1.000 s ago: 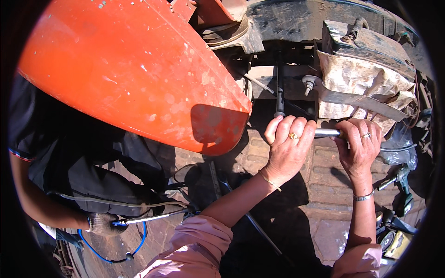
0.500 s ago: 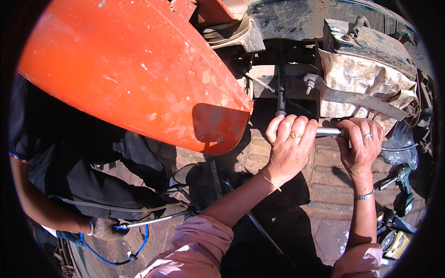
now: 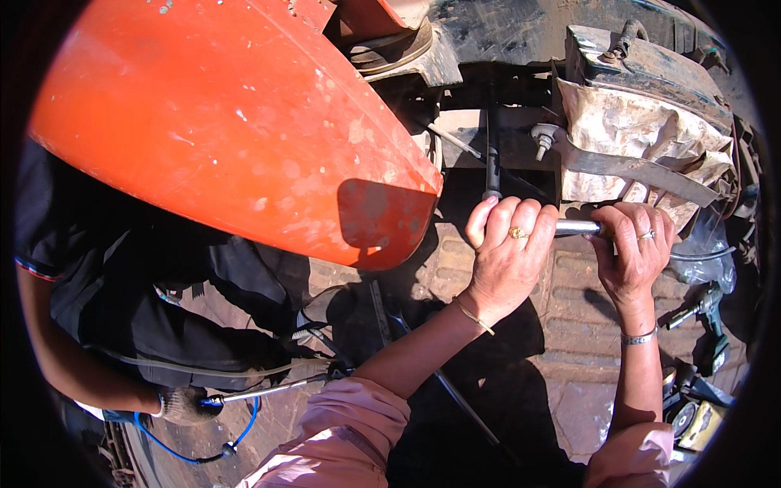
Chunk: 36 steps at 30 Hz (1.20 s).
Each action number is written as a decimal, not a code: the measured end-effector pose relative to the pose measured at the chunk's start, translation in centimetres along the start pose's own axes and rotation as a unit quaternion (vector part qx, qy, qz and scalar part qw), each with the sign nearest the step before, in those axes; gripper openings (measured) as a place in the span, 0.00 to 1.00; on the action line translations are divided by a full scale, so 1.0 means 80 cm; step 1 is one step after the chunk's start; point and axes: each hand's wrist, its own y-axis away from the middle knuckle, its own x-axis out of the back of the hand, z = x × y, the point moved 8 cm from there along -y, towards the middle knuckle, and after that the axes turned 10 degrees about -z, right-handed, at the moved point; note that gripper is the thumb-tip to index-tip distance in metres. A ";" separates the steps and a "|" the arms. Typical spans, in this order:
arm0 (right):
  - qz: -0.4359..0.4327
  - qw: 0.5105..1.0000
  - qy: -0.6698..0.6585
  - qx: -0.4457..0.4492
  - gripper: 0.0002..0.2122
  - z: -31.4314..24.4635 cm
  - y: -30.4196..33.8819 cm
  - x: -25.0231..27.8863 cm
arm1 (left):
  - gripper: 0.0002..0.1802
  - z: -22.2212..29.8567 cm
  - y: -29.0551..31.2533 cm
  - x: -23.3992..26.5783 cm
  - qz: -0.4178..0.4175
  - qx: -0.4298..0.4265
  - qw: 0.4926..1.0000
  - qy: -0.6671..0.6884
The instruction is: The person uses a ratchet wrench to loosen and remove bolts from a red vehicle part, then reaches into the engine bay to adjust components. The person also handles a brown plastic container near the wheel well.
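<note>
My left hand is closed round the head end of a socket wrench, just behind the large orange panel's tip. My right hand grips the same wrench farther right, on its handle. Chrome shows between the two hands. From beside my left fingers a long dark extension bar runs away into the shadowed gap of the machine. Its far end is hidden in the dark. The wrench head lies mostly under my left fingers.
An orange panel fills the upper left. Right of the bar stands a strapped, sheet-wrapped box. At left, another person's gloved hand holds a metal rod beside a blue hose. A green power tool lies at right; a long bar lies below.
The machine and box sit slightly higher in the picture. Both my hands keep their grip on the wrench and have hardly moved. The other person's gloved hand has shifted very little.
</note>
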 end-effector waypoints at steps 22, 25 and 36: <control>0.034 0.999 0.027 0.001 0.09 -0.005 0.008 -0.010 | 0.18 -0.006 0.001 -0.001 -0.008 -0.010 1.000 -0.004; 0.048 0.998 0.034 -0.001 0.09 -0.006 0.011 -0.014 | 0.18 -0.007 0.001 -0.003 -0.013 -0.023 1.000 -0.013; 0.052 0.998 0.030 -0.021 0.08 -0.007 0.015 -0.021 | 0.14 -0.008 0.000 -0.003 -0.010 -0.030 0.998 -0.048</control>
